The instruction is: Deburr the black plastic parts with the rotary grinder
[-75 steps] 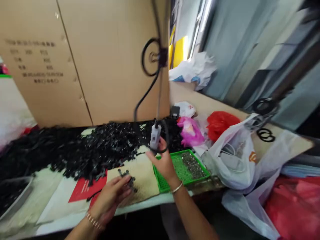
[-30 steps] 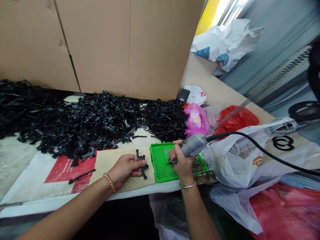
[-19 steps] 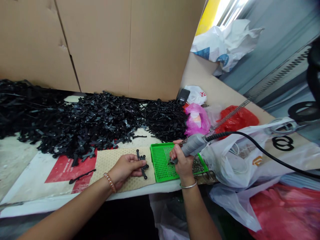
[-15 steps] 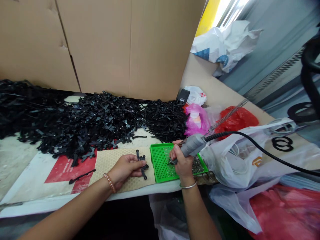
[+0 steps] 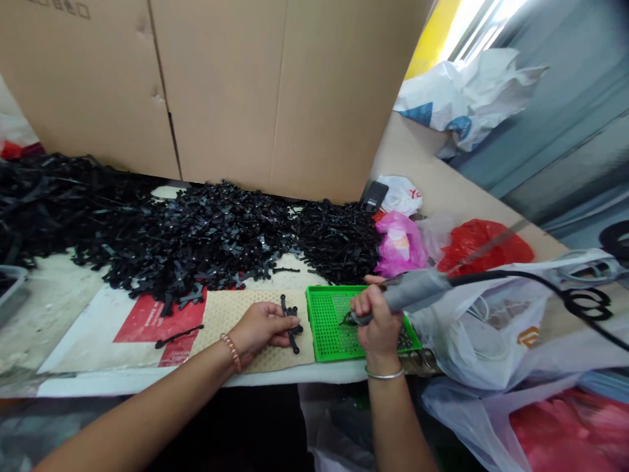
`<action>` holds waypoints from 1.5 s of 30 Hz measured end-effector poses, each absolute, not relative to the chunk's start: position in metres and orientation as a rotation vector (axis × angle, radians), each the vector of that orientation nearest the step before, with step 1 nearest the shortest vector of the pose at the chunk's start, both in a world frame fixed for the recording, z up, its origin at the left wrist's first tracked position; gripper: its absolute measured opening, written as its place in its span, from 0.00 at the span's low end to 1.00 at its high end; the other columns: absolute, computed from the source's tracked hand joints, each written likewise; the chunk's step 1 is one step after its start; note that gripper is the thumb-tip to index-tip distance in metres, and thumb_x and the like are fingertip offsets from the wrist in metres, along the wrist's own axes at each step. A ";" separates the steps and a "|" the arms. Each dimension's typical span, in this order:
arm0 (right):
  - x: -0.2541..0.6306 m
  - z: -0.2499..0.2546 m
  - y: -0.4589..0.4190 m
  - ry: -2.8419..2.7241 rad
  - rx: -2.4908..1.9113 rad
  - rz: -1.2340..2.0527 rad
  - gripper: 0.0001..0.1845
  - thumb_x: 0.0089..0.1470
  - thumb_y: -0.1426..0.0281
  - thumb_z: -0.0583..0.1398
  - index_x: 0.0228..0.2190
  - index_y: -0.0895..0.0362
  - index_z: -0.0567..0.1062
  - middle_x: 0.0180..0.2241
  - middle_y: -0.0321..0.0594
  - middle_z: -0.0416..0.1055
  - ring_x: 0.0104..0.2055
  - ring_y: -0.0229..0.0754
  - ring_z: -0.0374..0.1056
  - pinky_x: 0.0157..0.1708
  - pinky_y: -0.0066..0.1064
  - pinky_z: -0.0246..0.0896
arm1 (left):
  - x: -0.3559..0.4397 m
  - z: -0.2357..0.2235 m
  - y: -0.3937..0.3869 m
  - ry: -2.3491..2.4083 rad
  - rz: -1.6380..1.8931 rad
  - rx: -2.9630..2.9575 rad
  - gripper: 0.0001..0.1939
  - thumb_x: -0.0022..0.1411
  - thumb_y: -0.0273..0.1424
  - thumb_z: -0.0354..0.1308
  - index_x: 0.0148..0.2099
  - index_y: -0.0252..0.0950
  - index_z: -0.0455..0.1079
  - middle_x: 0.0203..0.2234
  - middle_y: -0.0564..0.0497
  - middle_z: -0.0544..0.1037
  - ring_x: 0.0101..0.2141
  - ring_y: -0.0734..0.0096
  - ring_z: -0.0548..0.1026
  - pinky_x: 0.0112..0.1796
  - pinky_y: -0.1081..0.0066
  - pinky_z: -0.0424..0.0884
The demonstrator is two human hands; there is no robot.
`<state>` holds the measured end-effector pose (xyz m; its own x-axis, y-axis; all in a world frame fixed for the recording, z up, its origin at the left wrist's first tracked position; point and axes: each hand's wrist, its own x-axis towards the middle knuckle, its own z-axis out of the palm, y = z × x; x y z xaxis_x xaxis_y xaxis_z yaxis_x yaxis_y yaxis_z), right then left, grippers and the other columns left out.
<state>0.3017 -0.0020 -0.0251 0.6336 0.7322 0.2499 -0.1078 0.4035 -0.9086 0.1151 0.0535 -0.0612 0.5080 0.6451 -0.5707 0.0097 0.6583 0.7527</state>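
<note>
A pale, stained worktable [image 5: 54, 292] has a tall brown cardboard panel [image 5: 221, 85] with vertical seams standing along its far edge. Right of that panel, the surface is plain beige, bordered along its right edge by blurred blue-grey panels [image 5: 574, 78]. Beyond the far right corner, a flat yellow panel [image 5: 435, 39] meets glaring white light [image 5: 469, 26]. Below the near edge, it is dark.

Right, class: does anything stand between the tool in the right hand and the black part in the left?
Only the left rim of the green tray. The right hand holds the grey tool with its tip over the tray; the left hand holds the black part outside it. Nothing else visible.
</note>
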 end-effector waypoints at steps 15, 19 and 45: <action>0.232 -0.008 0.044 -0.638 -0.805 0.839 0.14 0.46 0.62 0.66 0.33 0.55 0.70 0.14 0.22 0.53 0.15 0.29 0.48 0.19 0.22 0.50 | 0.118 -0.068 0.051 0.948 0.496 0.789 0.25 0.32 0.37 0.76 0.21 0.33 0.62 0.15 0.56 0.71 0.17 0.79 0.70 0.21 0.74 0.74; 0.234 -0.009 0.044 -0.635 -0.824 0.825 0.14 0.46 0.61 0.65 0.33 0.54 0.70 0.14 0.23 0.53 0.15 0.30 0.49 0.19 0.23 0.50 | 0.119 -0.066 0.052 0.936 0.501 0.790 0.24 0.33 0.36 0.76 0.21 0.33 0.62 0.15 0.56 0.71 0.17 0.79 0.69 0.21 0.75 0.74; 0.231 -0.014 0.043 -0.666 -0.835 0.781 0.13 0.48 0.62 0.64 0.33 0.55 0.69 0.14 0.23 0.55 0.16 0.30 0.50 0.19 0.23 0.53 | 0.119 -0.070 0.052 0.945 0.502 0.815 0.25 0.33 0.38 0.75 0.22 0.33 0.62 0.17 0.55 0.72 0.19 0.78 0.70 0.23 0.74 0.75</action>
